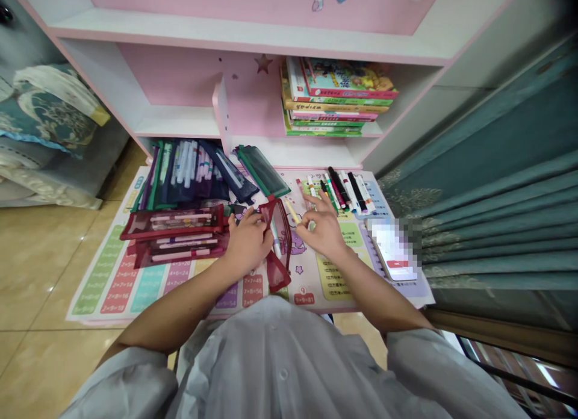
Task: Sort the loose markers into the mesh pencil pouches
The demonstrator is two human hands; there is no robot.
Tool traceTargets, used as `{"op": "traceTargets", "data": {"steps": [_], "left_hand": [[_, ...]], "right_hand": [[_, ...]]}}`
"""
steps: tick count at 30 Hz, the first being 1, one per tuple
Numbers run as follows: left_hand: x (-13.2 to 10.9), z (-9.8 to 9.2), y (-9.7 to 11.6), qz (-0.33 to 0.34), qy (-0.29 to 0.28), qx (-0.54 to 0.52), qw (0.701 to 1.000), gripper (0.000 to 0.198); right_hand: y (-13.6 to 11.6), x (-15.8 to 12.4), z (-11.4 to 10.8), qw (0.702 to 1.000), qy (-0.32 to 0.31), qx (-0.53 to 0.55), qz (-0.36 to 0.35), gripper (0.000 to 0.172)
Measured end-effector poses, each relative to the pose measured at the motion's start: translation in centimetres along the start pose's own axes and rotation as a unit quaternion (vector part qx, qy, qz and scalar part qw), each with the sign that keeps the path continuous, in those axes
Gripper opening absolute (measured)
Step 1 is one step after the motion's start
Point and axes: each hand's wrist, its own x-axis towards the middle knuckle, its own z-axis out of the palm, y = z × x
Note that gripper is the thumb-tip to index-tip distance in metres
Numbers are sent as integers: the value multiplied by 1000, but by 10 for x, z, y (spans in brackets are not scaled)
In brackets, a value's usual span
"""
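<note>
An open red mesh zip pouch [277,241] stands between the 2 hands, its mouth spread toward 12 o'clock. The left hand [247,241] is curled, its fingers [251,217] closed on the pouch's left rim at about 9 o'clock from the pouch, so the pouch lies at 3 o'clock from that hand. The right hand [323,226] is half open, fingers spread, with nothing clearly in its grip. The pouch lies at 9 o'clock from it, and a yellow marker [291,211] sits just beside its fingertips at the pouch's mouth.

On the printed times-table mat [112,280], 2 filled red pouches [174,223] lie at 9 o'clock from the left hand, navy and green pouches [189,172] at 11 o'clock, and loose markers [344,190] at 12 o'clock from the right hand. A phone [392,250] with a blurred screen lies at 3 o'clock.
</note>
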Motion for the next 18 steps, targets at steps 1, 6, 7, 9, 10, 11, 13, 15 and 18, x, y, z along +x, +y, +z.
{"op": "traceTargets", "data": {"steps": [1, 6, 7, 9, 10, 11, 13, 15, 18], "left_hand": [[0, 0, 0, 1, -1, 0, 1000, 27], [1, 2, 0, 3, -1, 4, 1000, 27], [1, 2, 0, 3, 1, 5, 1000, 27], [1, 3, -1, 1, 3, 7, 1000, 27], [1, 3, -1, 0, 3, 7, 1000, 26], [1, 3, -1, -1, 3, 7, 1000, 26], [0, 2, -1, -1, 1, 6, 1000, 26], [0, 1, 0, 0, 2, 4, 1000, 26], [-1, 0, 1, 1, 2, 3, 1000, 26]], "right_hand": [[-2, -3, 0, 1000, -8, 10, -12, 16], [-9, -13, 8, 996, -47, 33, -71, 15], [-10, -14, 12, 995, -55, 32, -80, 15], [-12, -15, 18, 993, -72, 23, -89, 15], [-12, -15, 21, 992, -82, 16, -90, 15], [-13, -16, 23, 992, -93, 9, -90, 16], [-14, -16, 27, 990, -113, -4, -86, 18], [-14, -15, 30, 989, -126, -16, -81, 19], [-12, -15, 32, 989, -127, -26, -76, 17]]}}
